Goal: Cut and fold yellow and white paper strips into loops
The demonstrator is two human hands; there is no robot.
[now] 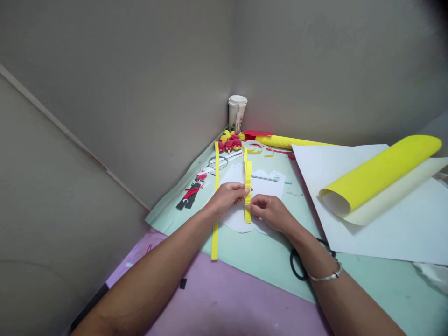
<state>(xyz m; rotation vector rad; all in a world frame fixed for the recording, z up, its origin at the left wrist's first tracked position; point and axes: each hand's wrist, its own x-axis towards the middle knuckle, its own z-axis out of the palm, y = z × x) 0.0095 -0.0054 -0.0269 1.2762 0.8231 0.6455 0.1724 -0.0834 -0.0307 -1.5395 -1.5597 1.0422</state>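
Note:
Both my hands are on a short yellow corrugated paper strip [248, 175], held upright in view over a torn white sheet [240, 225]. My left hand [228, 196] pinches it near its middle from the left. Lower down, my right hand [269, 210] grips its right edge with bent fingers. Behind its upper end another narrow yellow piece shows; whether the two are joined I cannot tell. A longer yellow strip [214, 240] lies to the left, partly hidden under my left hand and wrist. A patterned stick [266, 178] rests on the white sheet beyond my right hand.
Red and yellow paper rolls [229, 143] sit before a lidded cup [237, 112] in the corner. Black and red scraps [191, 196] lie left. A large yellow roll [381, 172] rests on white sheets [385, 238] at right. Black scissor handles [296, 266] show under my right forearm.

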